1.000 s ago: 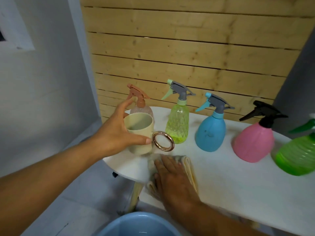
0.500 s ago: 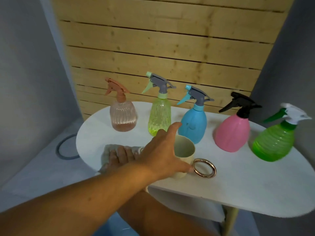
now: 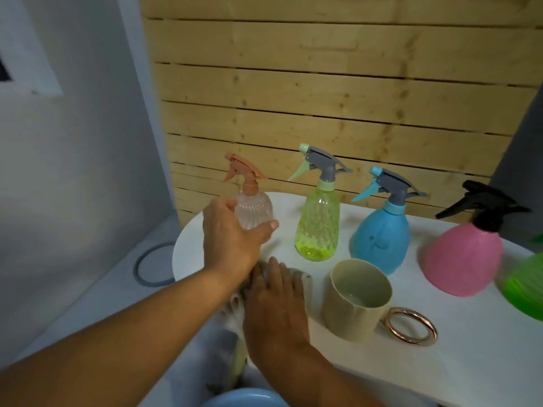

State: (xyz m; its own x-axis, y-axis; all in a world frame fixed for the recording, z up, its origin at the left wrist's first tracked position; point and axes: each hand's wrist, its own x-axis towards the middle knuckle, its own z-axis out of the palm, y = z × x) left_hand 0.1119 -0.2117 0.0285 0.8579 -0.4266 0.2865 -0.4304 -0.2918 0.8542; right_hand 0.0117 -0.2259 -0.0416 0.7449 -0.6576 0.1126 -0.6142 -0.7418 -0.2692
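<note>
My left hand (image 3: 232, 236) grips the clear pink spray bottle (image 3: 254, 211) with the brown trigger at the white table's (image 3: 440, 362) far left end. My right hand (image 3: 274, 306) lies flat on a pale cloth (image 3: 235, 306) near the table's front edge, fingers straight. A beige mug (image 3: 357, 301) with a copper ring handle (image 3: 411, 326) stands on the table just right of my right hand.
A yellow-green spray bottle (image 3: 318, 227), a blue one (image 3: 380, 236), a pink one (image 3: 465, 257) and a green one (image 3: 526, 283) stand in a row along the wooden slat wall. A blue basin (image 3: 244, 399) sits below the table edge. A grey ring (image 3: 151, 268) lies on the floor.
My left hand let go of the mug, which now stands on the table, and moved left to grip the pink spray bottle. My right hand stays on the cloth.
</note>
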